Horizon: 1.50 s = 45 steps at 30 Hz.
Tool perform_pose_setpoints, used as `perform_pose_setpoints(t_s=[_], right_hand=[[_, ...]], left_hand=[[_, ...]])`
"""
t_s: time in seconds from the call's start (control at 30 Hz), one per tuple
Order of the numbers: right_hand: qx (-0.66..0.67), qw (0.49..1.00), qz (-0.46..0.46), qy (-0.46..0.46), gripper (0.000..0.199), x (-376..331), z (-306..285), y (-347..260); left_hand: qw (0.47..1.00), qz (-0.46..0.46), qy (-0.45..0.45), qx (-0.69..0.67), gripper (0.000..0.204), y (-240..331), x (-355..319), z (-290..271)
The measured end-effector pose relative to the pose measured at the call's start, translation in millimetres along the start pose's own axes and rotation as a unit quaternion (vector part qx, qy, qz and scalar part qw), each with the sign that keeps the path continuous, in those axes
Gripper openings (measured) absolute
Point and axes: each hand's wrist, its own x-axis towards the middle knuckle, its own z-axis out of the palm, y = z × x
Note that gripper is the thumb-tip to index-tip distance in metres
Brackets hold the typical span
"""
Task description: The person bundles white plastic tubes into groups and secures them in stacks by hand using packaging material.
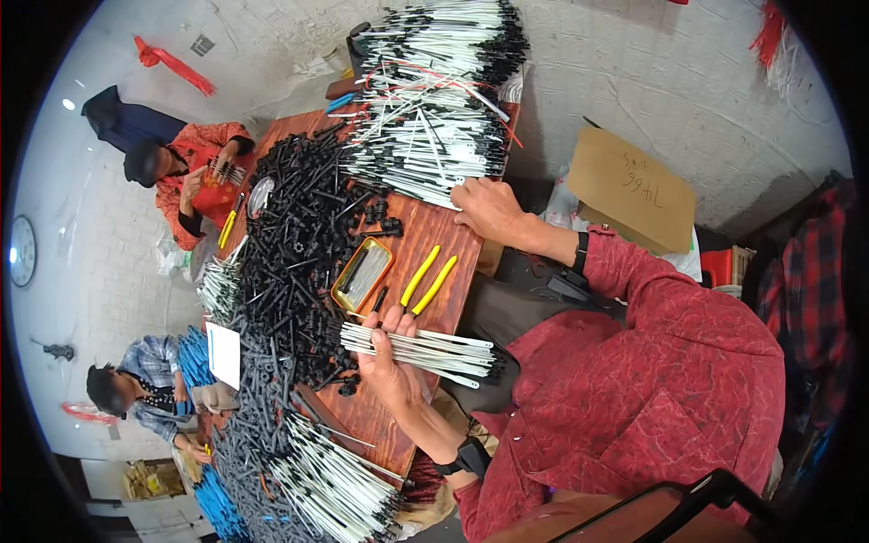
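My left hand [391, 366] is closed around a bundle of thin white sticks [444, 351], its thumb lying across them. Small holes show in the stick ends nearest my body. My right hand [489, 210] reaches to the near edge of a large stack of white sticks with black ends [425, 136], fingers closed at the end of a white stick there. Between my hands lie yellow-handled pliers [425, 285] and a yellow-rimmed tin [362, 276] with thin pieces in it. A big heap of black plastic parts [299, 226] spreads just beyond.
Another white-stick pile [335, 480] lies at the lower edge, beside grey parts [253, 425]. Two people sit across the wooden table [448, 240]; one holds sticks near other yellow-handled pliers [228, 226]. Blue stick bundles [195, 357] lie at far left, an open cardboard box [625, 195] at right.
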Motion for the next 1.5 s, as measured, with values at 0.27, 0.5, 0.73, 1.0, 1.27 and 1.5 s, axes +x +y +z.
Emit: perform_pose_setpoints(t_s=[0.27, 0.5, 0.73, 1.0, 1.27, 1.5], right_hand=[[0.339, 0.914, 0.141, -0.172, 0.029, 23, -3, 1], [0.771, 0.520, 0.272, -0.247, 0.035, 4, -13, 12], [0.810, 0.453, 0.245, -0.281, 0.034, 16, -9, -4], [0.792, 0.469, 0.166, -0.354, 0.044, 21, -21, -4], [0.749, 0.554, 0.062, -0.359, 0.055, 26, -35, 7], [0.747, 0.563, 0.031, -0.352, 0.057, 27, -50, -3]], left_hand=[[1.000, 0.024, 0.003, 0.000, 0.041, 4, 6, -4], [1.000, 0.015, 0.012, -0.009, 0.039, -3, 3, -9], [1.000, 0.022, 0.013, -0.006, 0.037, -4, 3, -10], [1.000, 0.012, 0.018, -0.014, 0.040, -4, 8, -15], [0.999, 0.017, 0.032, -0.005, 0.032, -4, 9, -7], [1.000, 0.010, 0.027, -0.008, 0.041, -5, 8, -13]])
